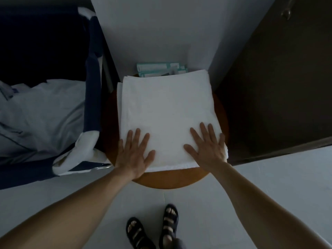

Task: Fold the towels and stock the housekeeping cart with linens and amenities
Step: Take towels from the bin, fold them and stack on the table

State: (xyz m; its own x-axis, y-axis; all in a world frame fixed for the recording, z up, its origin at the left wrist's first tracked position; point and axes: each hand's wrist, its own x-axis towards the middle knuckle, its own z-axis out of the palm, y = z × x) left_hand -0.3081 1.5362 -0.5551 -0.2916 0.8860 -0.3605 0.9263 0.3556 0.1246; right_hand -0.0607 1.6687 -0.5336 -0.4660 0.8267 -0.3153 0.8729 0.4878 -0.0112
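A folded white towel (167, 108) lies flat on a round wooden table (172, 178) and covers most of its top. My left hand (133, 151) rests flat on the towel's near left corner, fingers straight and spread. On the near right corner my right hand (206, 146) presses down the same way. Neither hand holds anything. Behind the towel, teal and white amenity boxes (159, 68) lie against the wall, partly hidden by its far edge.
A dark blue cloth bag (91, 90) on a frame stands left of the table, with crumpled white linen (41, 114) inside. A dark wooden door (280, 83) is on the right. My sandalled feet (152, 229) stand on the pale floor.
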